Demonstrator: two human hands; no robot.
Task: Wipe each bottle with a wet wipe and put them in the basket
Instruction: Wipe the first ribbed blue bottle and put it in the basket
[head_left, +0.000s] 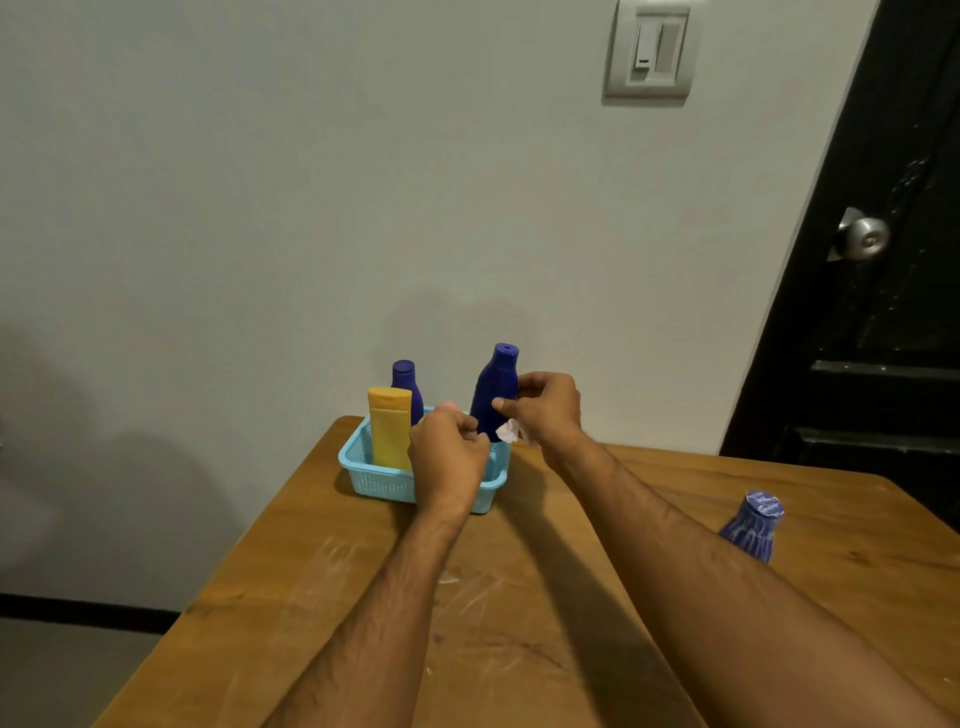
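Near to far: I count one ribbed blue bottle (751, 527) on wooden table (519, 623). My left hand (449, 457) is curled, holding nothing visible. My right hand (548, 408) grips tall blue bottle (493, 395) and white wet wipe (508, 431) over light-blue basket (374, 480), already containing two: yellow bottle (389, 428), small blue bottle (405, 382).

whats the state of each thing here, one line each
tall blue bottle: upright, held over basket
right hand: grips bottle and wipe
left hand: fingers curled at bottle base
yellow bottle: upright in basket
small blue bottle: upright in basket
ribbed blue bottle: on table, outside basket
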